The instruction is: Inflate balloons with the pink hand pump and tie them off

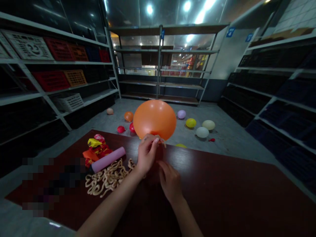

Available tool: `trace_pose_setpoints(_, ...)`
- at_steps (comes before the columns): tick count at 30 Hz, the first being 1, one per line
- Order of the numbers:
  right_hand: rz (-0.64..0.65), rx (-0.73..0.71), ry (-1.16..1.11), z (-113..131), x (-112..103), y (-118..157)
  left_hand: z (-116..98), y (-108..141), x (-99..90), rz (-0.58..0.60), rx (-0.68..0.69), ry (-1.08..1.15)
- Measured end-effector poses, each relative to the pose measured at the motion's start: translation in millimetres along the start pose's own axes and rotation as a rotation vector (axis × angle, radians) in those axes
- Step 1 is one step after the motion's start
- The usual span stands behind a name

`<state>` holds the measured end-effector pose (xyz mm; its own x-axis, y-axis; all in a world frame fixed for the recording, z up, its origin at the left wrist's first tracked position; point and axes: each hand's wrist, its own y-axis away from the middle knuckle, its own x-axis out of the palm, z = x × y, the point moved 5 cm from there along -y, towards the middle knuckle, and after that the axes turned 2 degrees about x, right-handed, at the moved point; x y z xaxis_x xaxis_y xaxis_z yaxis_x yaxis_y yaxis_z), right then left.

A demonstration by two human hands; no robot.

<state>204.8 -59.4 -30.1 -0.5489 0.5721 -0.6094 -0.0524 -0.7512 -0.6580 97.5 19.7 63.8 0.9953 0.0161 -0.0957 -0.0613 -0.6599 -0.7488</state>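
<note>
Storeroom aisle, dark red tabletop: a person's left hand pinches the neck of an inflated orange balloon above the table's far edge, the right hand half-curled and empty just below. A slackened pinch could release the air.

room lies right of the right hand on the table; twisting balloons and a pink tube block leftward.
</note>
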Motion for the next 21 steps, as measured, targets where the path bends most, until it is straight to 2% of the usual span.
trace_pose_setpoints(1,0.005,-0.01,0.003,1,2,0,13,-16,7.1,0.016,-0.006,-0.02)
trace_pose_setpoints(3,-0.014,0.0,-0.009,-1,3,0,46,-51,28.6,0.19,-0.029,-0.058)
trace_pose_setpoints(6,-0.056,0.023,-0.049,-6,2,-2,104,-91,52.2,0.434,-0.195,-0.232)
trace_pose_setpoints(8,-0.076,0.048,-0.068,-9,2,-3,129,-101,57.7,0.562,-0.279,-0.332)
trace_pose_setpoints(10,-0.079,0.066,-0.084,-10,2,-4,136,-98,54.5,0.63,-0.239,-0.411)
trace_pose_setpoints(12,-0.065,0.063,-0.096,-9,3,-4,136,-85,43.5,0.661,-0.21,-0.459)
trace_pose_setpoints(15,-0.017,0.05,-0.09,-4,6,-4,131,-58,14.9,0.669,-0.237,-0.514)
trace_pose_setpoints(18,0.052,0.047,-0.062,1,8,-2,124,-32,-26.0,0.63,-0.29,-0.576)
trace_pose_setpoints(21,0.116,0.046,-0.052,4,11,0,107,-12,-75.0,0.583,-0.304,-0.703)
